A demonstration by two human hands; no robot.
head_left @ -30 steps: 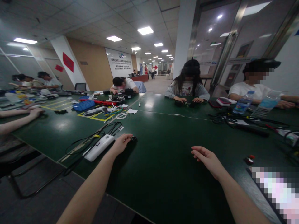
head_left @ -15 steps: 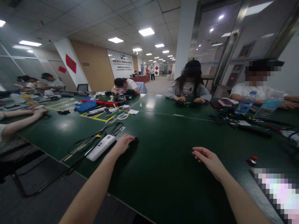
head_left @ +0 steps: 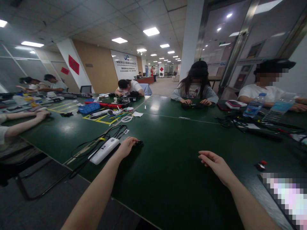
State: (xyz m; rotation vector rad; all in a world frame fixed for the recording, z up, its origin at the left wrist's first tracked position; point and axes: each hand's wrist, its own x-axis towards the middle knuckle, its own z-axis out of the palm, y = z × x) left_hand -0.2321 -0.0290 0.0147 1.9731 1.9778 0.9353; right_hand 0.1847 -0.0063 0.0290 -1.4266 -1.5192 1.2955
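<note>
My left hand (head_left: pixel 127 147) rests on the green table (head_left: pixel 165 172) with its fingertips closed on a small black object (head_left: pixel 139 143). Its kind is too small and dark to make out. Just left of that wrist lies a white power strip (head_left: pixel 105 151) marked "2". Over to the right, my right hand (head_left: pixel 214 163) lies at the tabletop, fingers loosely bent and a little apart, with nothing seen in them. A small red and black item (head_left: pixel 261 165) is to the right of it.
Black cables (head_left: pixel 96 143) loop beside the power strip. A blue basket (head_left: pixel 88 108) and loose wires (head_left: pixel 117 118) lie beyond. Two water bottles (head_left: pixel 254 105) and more cables stand at right, near a blurred screen (head_left: pixel 287 195). Other people sit around the table.
The view has shifted very slightly. Both hands and the small black object stay practically where they were.
</note>
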